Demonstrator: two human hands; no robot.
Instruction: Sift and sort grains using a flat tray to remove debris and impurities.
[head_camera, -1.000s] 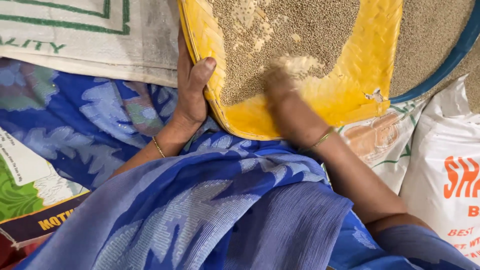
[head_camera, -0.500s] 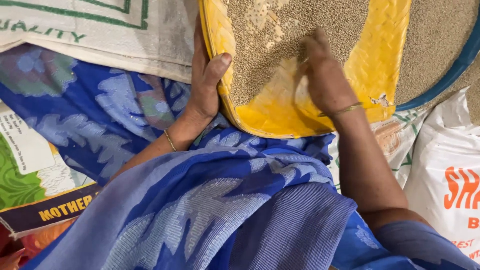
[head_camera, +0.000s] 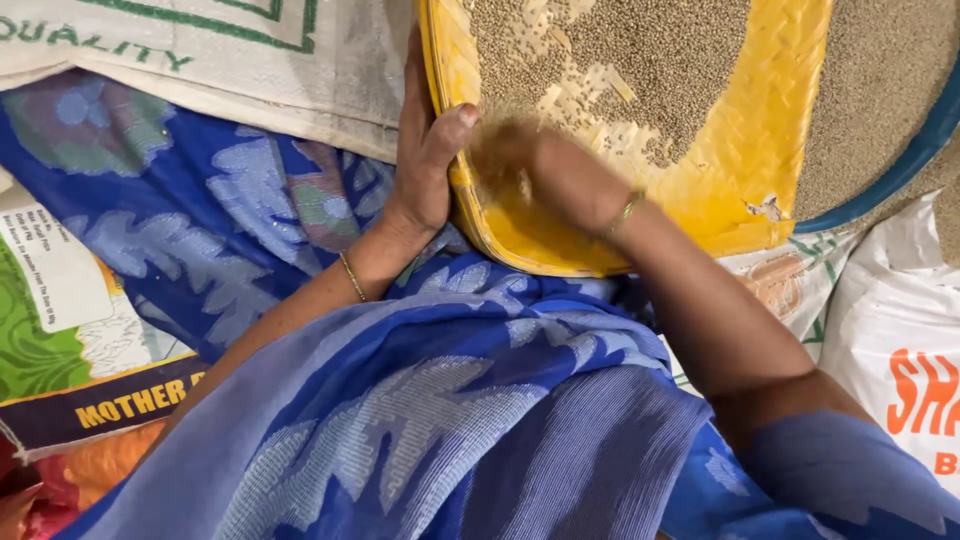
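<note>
- The left hand (head_camera: 425, 165) clamps the left rim of the yellow woven winnowing tray (head_camera: 770, 130) in the upper middle of the frame, thumb hooked over the edge, fingers hidden beneath; the grip has not shifted over the last second.
- The right hand (head_camera: 550, 170) has swept from the tray's middle down and left, and now blurs in the near-left corner, close to that thumb. Whether its fingers are cupped or flat cannot be told through the blur.
- The small brown grain (head_camera: 640, 60) sits heaped toward the top of the tray, with bare yellow weave showing through streaks where the hand passed.
- It looks like sorting in progress: grain raked toward the near rim, most of the heap untouched.
- A blue-rimmed basin of grain (head_camera: 890, 90) lies at upper right, and printed white sacks (head_camera: 900, 340) surround the blue patterned cloth (head_camera: 420, 400).
</note>
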